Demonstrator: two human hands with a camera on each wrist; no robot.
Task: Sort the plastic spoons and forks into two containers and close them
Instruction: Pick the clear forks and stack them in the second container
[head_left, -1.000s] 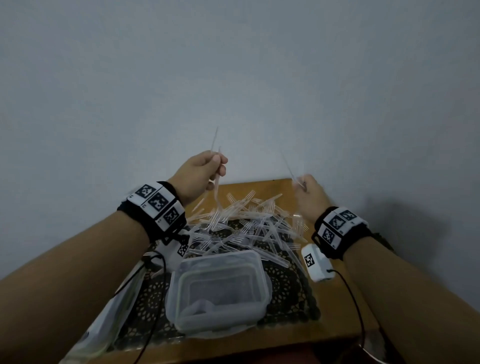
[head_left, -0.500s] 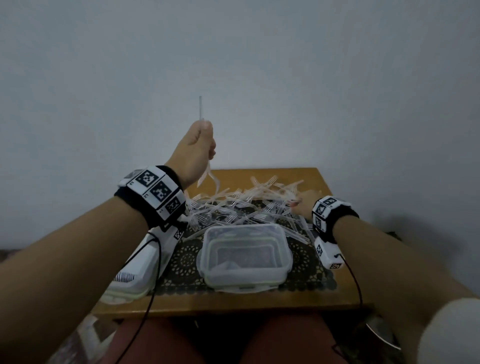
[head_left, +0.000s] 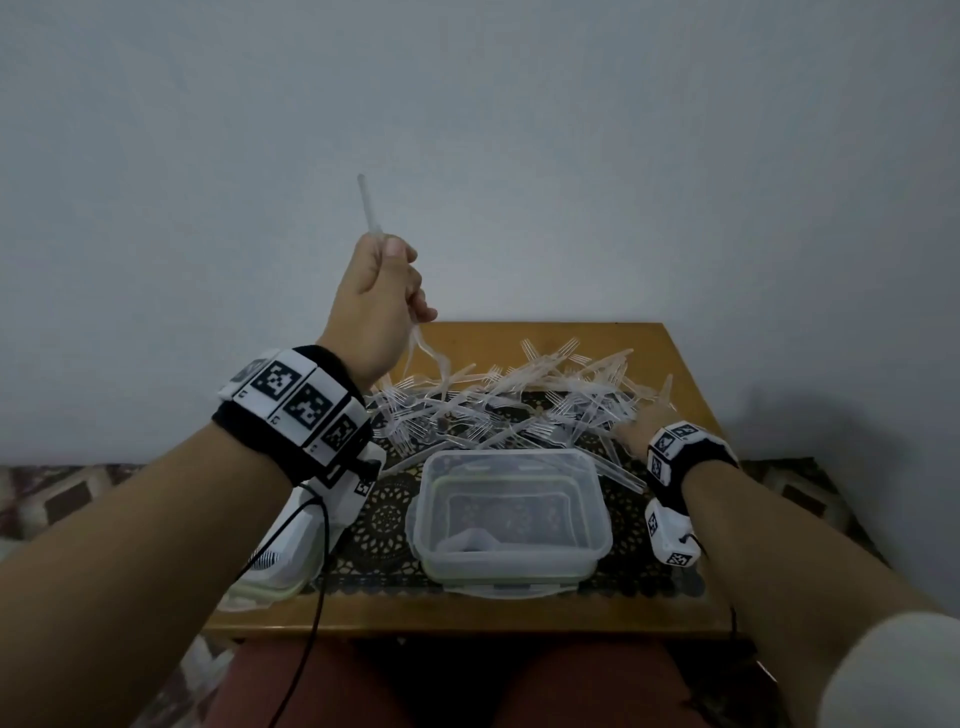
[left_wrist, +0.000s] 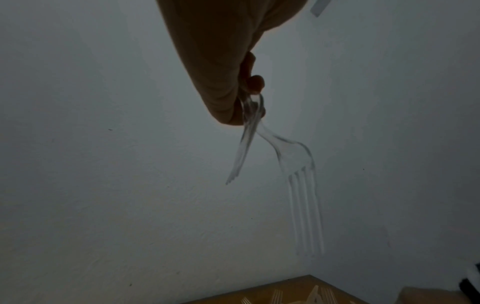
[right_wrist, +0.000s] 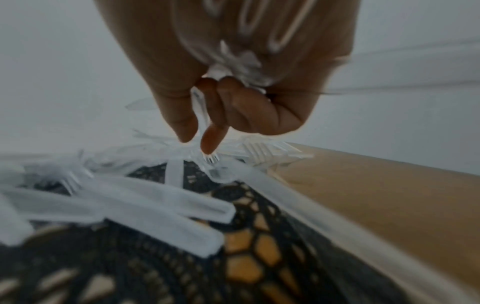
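surface (head_left: 691, 374): wooden, square, set against the wall | wall (head_left: 519, 130): plain grey, behind the surface | mat (head_left: 384, 525): dark lace pattern, spread over the surface's middle | patterned fabric (head_left: 62, 499): left of the surface, lower down

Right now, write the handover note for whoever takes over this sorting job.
Left hand: raised above the table, grips two clear forks, tines down.
Right hand: low in the cutlery pile, holds several pieces, fingers pinching another.
Open container sits near the front edge, almost empty; a second container lies under the left wrist.
Done: little. Left: nearly all sorting, then closing both.
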